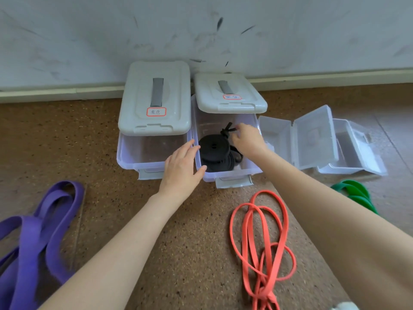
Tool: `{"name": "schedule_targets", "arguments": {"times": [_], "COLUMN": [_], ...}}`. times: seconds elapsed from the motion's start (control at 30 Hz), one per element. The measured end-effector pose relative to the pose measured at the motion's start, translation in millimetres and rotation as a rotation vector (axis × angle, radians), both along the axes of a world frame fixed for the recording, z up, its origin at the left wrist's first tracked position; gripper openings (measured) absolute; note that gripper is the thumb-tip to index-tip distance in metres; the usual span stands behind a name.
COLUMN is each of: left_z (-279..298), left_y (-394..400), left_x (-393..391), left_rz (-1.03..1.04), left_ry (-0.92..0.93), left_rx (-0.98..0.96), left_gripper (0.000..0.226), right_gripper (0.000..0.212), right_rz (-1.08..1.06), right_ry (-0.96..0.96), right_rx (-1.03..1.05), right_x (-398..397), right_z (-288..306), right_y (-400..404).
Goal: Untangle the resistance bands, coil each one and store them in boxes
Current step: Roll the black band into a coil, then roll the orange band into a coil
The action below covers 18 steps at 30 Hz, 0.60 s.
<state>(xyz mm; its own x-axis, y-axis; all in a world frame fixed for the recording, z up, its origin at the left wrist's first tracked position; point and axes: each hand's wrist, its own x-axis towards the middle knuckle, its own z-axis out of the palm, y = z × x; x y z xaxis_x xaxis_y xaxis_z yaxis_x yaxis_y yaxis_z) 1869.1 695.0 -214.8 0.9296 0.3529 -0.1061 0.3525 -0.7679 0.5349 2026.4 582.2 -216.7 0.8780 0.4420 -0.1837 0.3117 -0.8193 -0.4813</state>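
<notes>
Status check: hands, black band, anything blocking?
Left hand open on box rim. Right hand pinching coiled black band inside. Lid propped behind; nothing blocking.

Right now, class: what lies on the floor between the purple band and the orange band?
In the head view, only the person's left forearm crosses above bare speckled floor between the purple band and the orange band.
</notes>
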Motion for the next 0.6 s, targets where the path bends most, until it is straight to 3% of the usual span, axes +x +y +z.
{"name": "schedule_targets", "arguments": {"times": [0.13, 0.27, 0.33, 0.43, 0.5, 0.57, 0.6], "left_z": [14, 0, -15, -32, -37, -39, -38], "left_y": [-39, -85, -105, -128, -136, -140, -142], "left_x": [-23, -61, -83, -110, -125, -138, -145], "left_rz": [0.065, 0.001, -0.055, -0.148, -0.184, -0.223, -0.245], "left_ry": [-0.207, -0.138, -0.029, 0.137, 0.204, 0.26, 0.29], "left_rx": [-0.01, -0.119, -0.176, -0.25, -0.271, -0.288, -0.302], "left_gripper": [0.033, 0.031, 0.033, 0.034, 0.035, 0.037, 0.038], "right_gripper": [0.026, 0.021, 0.02, 0.025, 0.044, 0.061, 0.057], "right_rz": [-0.014, -0.162, -0.156, 0.001, 0.044, 0.135, 0.159], "right_ry": [-0.055, -0.088, 0.006, 0.327, 0.516, 0.506, 0.443], "right_rx": [0.135, 0.202, 0.048, -0.374, -0.502, -0.529, -0.522], "right_x": [-41, -101, -136, -186, -213, -230, -234], "right_z": [32, 25, 0, -42, -55, -59, -58], "right_y": [-49, -104, -130, -167, -184, -194, -197]}}
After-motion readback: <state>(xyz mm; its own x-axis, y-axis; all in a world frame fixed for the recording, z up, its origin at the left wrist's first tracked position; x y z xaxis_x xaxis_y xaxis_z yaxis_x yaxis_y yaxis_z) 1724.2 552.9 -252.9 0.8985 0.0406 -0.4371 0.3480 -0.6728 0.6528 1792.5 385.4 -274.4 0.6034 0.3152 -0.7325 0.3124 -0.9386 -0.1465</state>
